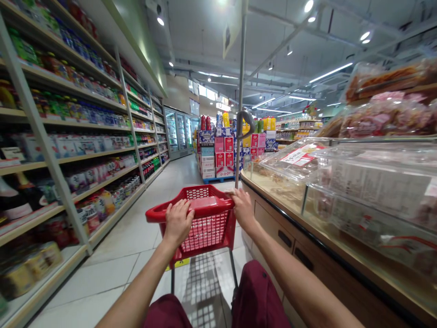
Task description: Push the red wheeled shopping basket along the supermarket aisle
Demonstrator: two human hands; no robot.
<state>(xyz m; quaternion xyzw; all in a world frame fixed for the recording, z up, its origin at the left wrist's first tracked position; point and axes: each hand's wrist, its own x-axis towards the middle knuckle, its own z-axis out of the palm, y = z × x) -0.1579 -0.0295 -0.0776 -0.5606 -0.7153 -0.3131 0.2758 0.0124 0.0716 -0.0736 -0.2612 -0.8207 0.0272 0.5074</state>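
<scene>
Head view, forward and down, behind red cart [205, 227]

Impossible to read any word, brand or number with certainty. Present but too blurred or small: dark characters on a red-and-white sign [302, 155] on the clear cover [269, 166] of the counter [268, 221] at right; white print on the red and pink cartons [229, 159] ahead; dark lines on a white card [12, 154] on the left shelving [126, 100]; dark marks on a yellow patch [182, 262] showing below the red shopping cart [154, 215].
</scene>
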